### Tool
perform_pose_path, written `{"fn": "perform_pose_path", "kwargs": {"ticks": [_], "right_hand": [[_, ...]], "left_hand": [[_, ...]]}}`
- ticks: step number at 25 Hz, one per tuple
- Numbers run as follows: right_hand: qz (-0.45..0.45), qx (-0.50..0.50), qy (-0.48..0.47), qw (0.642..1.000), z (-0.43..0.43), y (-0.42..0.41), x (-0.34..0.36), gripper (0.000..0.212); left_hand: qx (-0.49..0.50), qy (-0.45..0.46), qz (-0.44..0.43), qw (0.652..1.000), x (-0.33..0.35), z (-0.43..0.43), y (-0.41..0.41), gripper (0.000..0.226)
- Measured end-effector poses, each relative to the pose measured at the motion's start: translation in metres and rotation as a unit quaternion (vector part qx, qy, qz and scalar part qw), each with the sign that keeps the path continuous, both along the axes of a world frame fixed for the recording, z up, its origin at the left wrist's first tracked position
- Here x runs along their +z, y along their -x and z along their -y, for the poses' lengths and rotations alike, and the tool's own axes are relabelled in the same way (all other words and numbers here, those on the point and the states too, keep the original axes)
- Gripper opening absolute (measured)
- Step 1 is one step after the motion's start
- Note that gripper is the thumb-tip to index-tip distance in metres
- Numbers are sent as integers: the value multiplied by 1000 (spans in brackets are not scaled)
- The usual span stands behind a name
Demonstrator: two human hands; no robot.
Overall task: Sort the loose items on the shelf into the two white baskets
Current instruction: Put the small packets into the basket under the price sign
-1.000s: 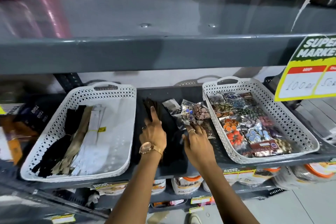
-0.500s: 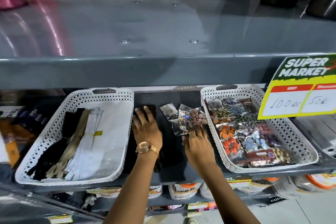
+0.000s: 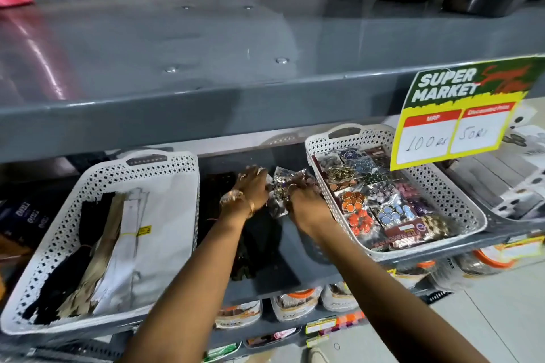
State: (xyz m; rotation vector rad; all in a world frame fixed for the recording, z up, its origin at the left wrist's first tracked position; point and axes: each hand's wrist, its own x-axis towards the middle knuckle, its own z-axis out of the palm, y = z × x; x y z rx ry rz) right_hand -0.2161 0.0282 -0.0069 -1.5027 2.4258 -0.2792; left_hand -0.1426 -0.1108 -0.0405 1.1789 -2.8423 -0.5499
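Both hands are gathering the clear button packets (image 3: pixel 290 186) lying on the shelf (image 3: pixel 283 271) between the baskets, the right hand (image 3: pixel 309 206) grasping them, the left hand (image 3: pixel 250 188) touching their left edge, while the right basket (image 3: pixel 469 215), just beside, is waiting nearer the right hand.

"SUPER MARKET", "MRP" on price sign (image 3: pixel 460 109)
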Motion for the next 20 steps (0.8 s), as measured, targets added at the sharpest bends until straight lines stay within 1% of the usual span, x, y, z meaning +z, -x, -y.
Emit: {"fn": "perform_pose_path", "kwargs": {"ticks": [2, 3, 4, 6, 8, 10, 12, 13, 14, 16, 17, 18, 20], "right_hand": [[-24, 15, -2, 1000, 10, -3, -14, 46], [-28, 10, -4, 1000, 11, -5, -23, 54], [-33, -2, -6, 999, 9, -8, -32, 60], [-29, -30, -1, 999, 3, -13, -47, 66], [-15, -44, 14, 999, -5, -18, -55, 66], [-12, -45, 44, 998, -9, -22, -59, 66], [11, -63, 81, 995, -11, -24, -57, 65], [17, -79, 94, 992, -12, -24, -54, 68], [-1, -92, 104, 990, -14, -24, -51, 69], [-86, -90, 108, 986, -14, -26, -44, 63], [-110, -76, 94, 986, -13, -29, -41, 59], [-123, -66, 75, 987, -11, -33, -38, 56], [-129, -67, 45, 988, -9, -40, -33, 49]], "left_hand": [[-17, -56, 50, 997, -8, 5, 13, 59], [-17, -65, 61, 996, -15, 2, 18, 60], [-15, -69, 51, 996, -21, -4, 22, 60], [-10, -70, 5, 998, -32, -17, 25, 60], [-9, -68, -29, 997, -37, -26, 22, 61], [-13, -72, -55, 996, -38, -28, 16, 61], [-6, -99, -112, 989, -35, -24, 8, 61], [3, -107, -139, 985, -31, -17, 5, 59], [6, -94, -143, 985, -28, -9, 3, 54], [-8, -27, -75, 997, -22, 6, -2, 38], [-15, 4, -41, 999, -19, 10, -4, 29], [-16, 21, -30, 999, -17, 12, -6, 23], [-8, 21, -46, 999, -12, 12, -9, 14]]}}
